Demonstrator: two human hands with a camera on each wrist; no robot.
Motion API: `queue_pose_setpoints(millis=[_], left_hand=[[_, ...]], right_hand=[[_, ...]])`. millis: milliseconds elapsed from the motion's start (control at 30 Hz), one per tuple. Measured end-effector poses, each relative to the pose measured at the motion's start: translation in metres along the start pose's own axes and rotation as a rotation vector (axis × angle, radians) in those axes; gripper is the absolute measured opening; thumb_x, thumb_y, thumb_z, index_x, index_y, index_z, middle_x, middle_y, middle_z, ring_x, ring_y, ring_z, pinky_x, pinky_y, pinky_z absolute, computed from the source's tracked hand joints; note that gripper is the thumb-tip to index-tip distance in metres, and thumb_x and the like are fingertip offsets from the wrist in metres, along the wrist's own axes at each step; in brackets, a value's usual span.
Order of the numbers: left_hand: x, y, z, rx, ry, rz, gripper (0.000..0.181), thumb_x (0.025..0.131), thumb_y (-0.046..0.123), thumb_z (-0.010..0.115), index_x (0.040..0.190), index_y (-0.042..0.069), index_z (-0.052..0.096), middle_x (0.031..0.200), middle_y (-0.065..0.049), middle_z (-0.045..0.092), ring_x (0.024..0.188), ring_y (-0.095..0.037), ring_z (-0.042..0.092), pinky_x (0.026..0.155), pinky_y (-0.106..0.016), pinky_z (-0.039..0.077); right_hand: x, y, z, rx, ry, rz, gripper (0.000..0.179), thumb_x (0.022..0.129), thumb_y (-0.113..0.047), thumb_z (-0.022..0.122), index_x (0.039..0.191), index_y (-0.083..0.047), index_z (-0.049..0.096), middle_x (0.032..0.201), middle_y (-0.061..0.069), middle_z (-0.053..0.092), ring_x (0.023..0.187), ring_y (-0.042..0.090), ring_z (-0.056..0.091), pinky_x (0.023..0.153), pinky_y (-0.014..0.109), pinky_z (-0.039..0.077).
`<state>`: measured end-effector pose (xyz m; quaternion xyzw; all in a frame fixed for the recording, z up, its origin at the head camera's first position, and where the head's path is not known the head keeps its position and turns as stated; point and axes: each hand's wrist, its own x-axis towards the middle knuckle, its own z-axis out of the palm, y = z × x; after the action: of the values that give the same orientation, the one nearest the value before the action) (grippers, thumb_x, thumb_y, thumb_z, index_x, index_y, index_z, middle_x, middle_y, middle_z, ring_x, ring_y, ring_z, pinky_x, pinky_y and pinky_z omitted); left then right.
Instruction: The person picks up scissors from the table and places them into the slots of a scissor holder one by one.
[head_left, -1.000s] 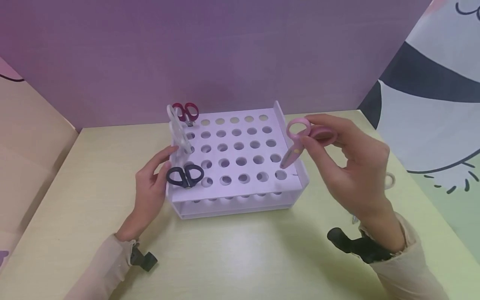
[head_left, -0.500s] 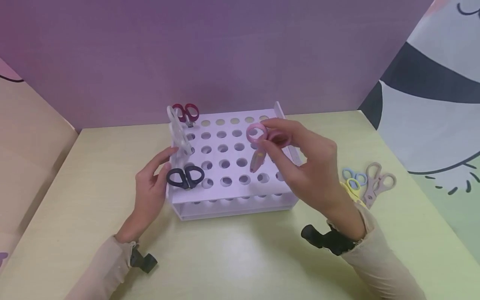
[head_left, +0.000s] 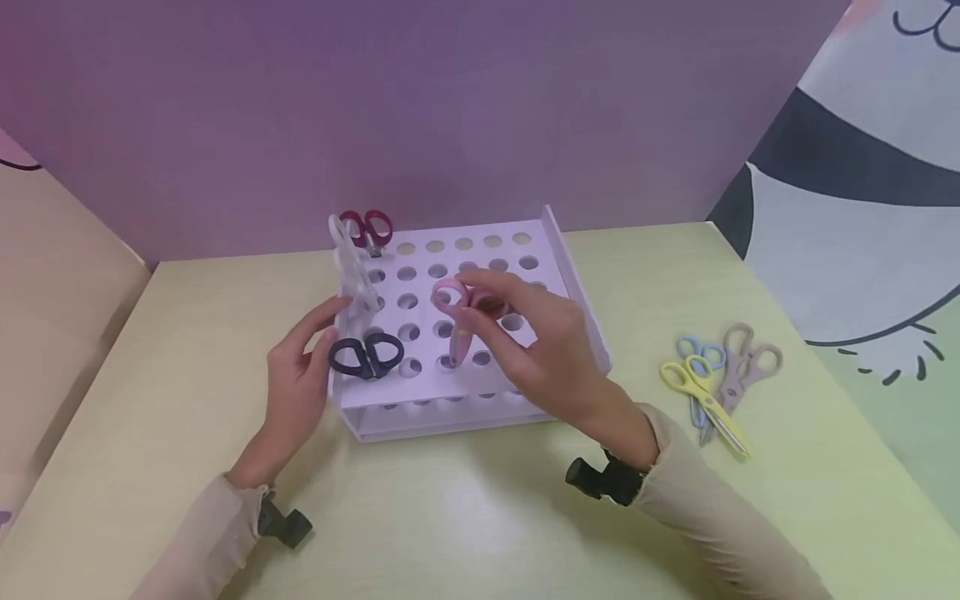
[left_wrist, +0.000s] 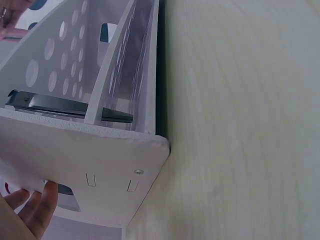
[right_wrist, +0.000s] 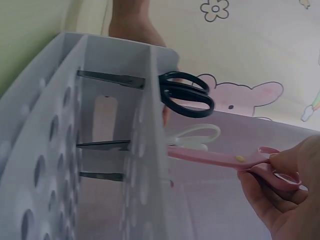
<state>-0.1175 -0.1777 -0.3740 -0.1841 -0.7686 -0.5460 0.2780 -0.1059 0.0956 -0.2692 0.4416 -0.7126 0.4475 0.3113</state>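
My right hand (head_left: 555, 342) pinches a pair of pink scissors (right_wrist: 215, 157) by the handle loops. Its tip points down over a front-row hole of the white rack (head_left: 427, 385). On the left side, my left hand (head_left: 296, 379) holds the rack's side panel, fingertips at the upper edge in the left wrist view. Three pairs of scissors stand in the rack's left column: black scissors (head_left: 367, 365) in front, white-handled scissors (head_left: 352, 271) behind them, and red-handled scissors (head_left: 365, 233) at the back. Their blades hang below the top shelf in the right wrist view.
To the right on the pale table (head_left: 465, 508), three pairs of scissors lie in an overlapping pile: yellow scissors (head_left: 705, 396) on top, with blue scissors (head_left: 699, 410) and greyish-pink scissors (head_left: 738, 375). A purple panel (head_left: 480, 108) stands behind the rack.
My right hand has carried the pink scissors leftward and lower, from the rack's right edge to over its left-centre holes. The pile on the right has come into view. My left hand stays on the rack.
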Motion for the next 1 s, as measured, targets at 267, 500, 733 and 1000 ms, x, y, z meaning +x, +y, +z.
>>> queue_pose_setpoints(millis=[267,500,733,1000], left_hand=[[0.000,0.000,0.000,-0.004,-0.009,0.008,0.036,0.099,-0.002,0.054,0.133,0.005,0.063,0.134,-0.008,0.063,0.123,-0.007,0.057,0.083,-0.014,0.053],[-0.001,0.000,0.000,0.011,-0.008,0.004,0.036,0.100,0.000,0.054,0.134,0.006,0.062,0.135,-0.008,0.062,0.122,-0.007,0.058,0.083,-0.013,0.053],[-0.002,0.002,-0.001,0.011,0.000,-0.002,0.035,0.101,0.002,0.053,0.134,0.005,0.062,0.134,-0.009,0.063,0.118,-0.006,0.059,0.082,-0.012,0.052],[-0.001,0.004,0.000,0.008,0.000,-0.004,0.035,0.101,0.002,0.053,0.134,0.006,0.062,0.134,-0.008,0.063,0.119,-0.007,0.059,0.081,-0.012,0.053]], right_hand=[[-0.010,0.012,0.013,0.004,-0.052,0.026,0.031,0.083,0.006,0.074,0.114,0.003,0.065,0.086,0.005,0.072,0.075,0.013,0.065,0.070,0.022,0.055],[-0.015,0.016,0.017,0.038,-0.190,0.094,0.033,0.084,0.004,0.075,0.115,0.000,0.064,0.080,0.003,0.070,0.076,0.010,0.066,0.073,0.023,0.057],[-0.021,0.018,0.021,-0.057,-0.376,0.185,0.019,0.090,-0.004,0.070,0.108,-0.004,0.065,0.091,0.001,0.071,0.082,0.008,0.064,0.073,0.023,0.055],[-0.022,0.016,0.021,-0.168,-0.472,0.227,0.015,0.090,-0.008,0.069,0.104,-0.009,0.064,0.093,-0.001,0.069,0.087,0.009,0.064,0.082,0.027,0.052]])
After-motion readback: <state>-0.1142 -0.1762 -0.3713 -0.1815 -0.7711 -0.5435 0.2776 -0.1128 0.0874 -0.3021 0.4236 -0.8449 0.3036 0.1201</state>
